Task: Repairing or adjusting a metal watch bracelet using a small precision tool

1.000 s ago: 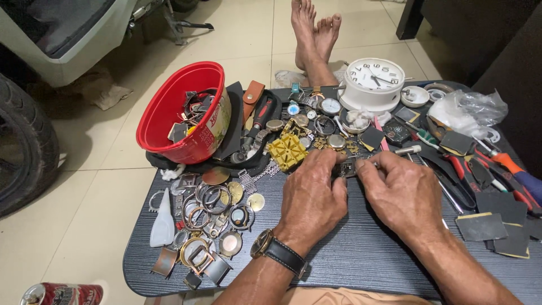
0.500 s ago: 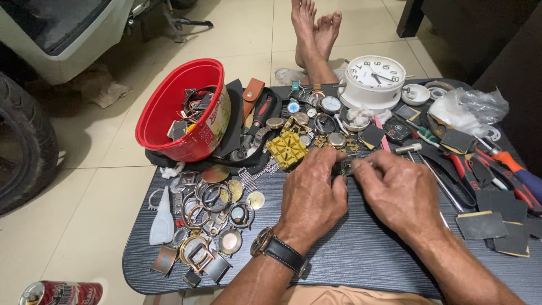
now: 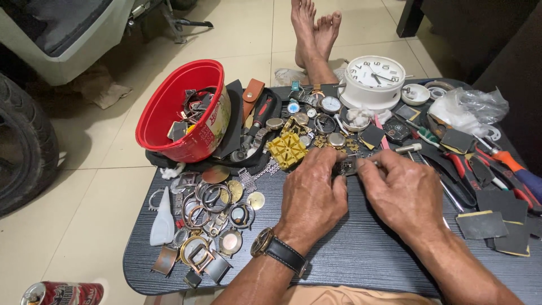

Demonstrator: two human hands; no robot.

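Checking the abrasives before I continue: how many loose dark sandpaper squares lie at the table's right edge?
3 by my count: one square nearest the right hand, one just above it, one at the edge. Smaller dark pieces sit further up, and others may be hidden off-frame.

Bright, even indoor light; soft shadows under the hands, mild glare on the pale floor [image 3: 141,186], sharp throughout, slight wide-angle bending at edges.

left hand [image 3: 313,195]: centre frame, knuckles up, fingers curled in a pinch | right hand [image 3: 403,192]: right of centre, fingertips meeting the left's | forearms enter from bottom edge
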